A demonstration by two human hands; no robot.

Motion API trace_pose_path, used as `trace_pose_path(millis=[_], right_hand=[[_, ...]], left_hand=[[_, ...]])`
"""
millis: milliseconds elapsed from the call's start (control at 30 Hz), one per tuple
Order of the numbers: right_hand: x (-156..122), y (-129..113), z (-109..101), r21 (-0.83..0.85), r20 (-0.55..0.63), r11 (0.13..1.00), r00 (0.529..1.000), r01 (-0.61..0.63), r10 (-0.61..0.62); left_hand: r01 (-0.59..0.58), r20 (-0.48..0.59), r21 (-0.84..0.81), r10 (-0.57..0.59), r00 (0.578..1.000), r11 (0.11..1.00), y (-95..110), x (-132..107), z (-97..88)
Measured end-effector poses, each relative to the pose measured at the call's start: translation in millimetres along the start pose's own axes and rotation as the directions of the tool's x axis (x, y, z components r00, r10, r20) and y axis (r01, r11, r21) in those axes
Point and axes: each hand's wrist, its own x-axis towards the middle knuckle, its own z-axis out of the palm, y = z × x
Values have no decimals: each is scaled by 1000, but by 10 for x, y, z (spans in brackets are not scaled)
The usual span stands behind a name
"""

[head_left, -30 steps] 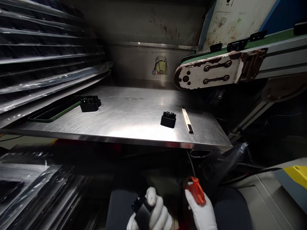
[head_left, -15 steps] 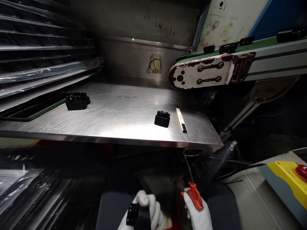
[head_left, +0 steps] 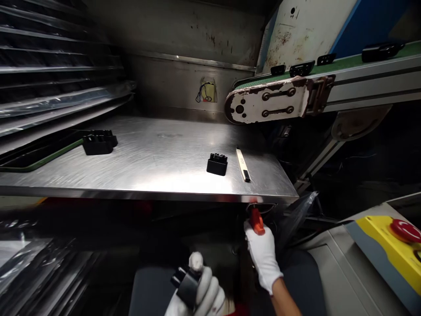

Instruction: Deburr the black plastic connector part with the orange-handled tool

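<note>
My left hand (head_left: 202, 292), in a white glove, grips a small black plastic part (head_left: 184, 281) low in the view, above my lap. My right hand (head_left: 263, 252), also gloved, holds an orange-handled tool (head_left: 256, 220) raised just under the front edge of the steel table (head_left: 148, 171). On the table sit another black part (head_left: 217, 164) near the right front, a thin white stick with a black tip (head_left: 243, 164) beside it, and a pair of black parts (head_left: 97, 143) at the left.
A conveyor belt (head_left: 312, 83) carrying several black parts ends above the table's right side. Stacked trays in plastic (head_left: 49, 96) fill the left. A flat black tray (head_left: 36, 153) lies at the table's left. A yellow box with a red button (head_left: 397, 241) stands lower right.
My right hand rose with the orange tool toward the table's front edge. My left hand kept the black part and turned it slightly. The view shifted right.
</note>
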Motion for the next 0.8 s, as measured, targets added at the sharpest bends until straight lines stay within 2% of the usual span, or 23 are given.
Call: trace_pose_path(millis=[67,167,300,500,567,600,700,733,800], right_hand=[[-1,133,63,-32,-80,997,994,68,-70],[7,299,113,-59,-152,988,977,145,-153],[89,406,126,-44,-144,973,962,227,-231],[174,488,153,11,-172,952,939,305,-299],[177,505,167,23,-180,949,935,315,-306],[176,510,171,26,-181,948,934,317,-308],[170,516,174,28,-183,947,933,319,-309],[168,516,174,26,-186,947,933,319,-309],[164,514,176,21,-193,947,931,321,-311]], left_hand=[[-31,73,-121,40,997,992,-9,7,20],[-27,89,-268,52,995,963,-19,-4,28],[-13,77,-308,38,996,951,-13,-19,52],[8,0,-355,-9,1000,935,55,-37,83],[15,63,-412,12,998,911,60,-8,56],[33,130,-439,27,991,898,55,13,36],[73,312,-474,91,946,877,25,74,-35],[75,341,-461,99,935,885,21,83,-57],[41,315,-323,66,947,945,39,77,-84]])
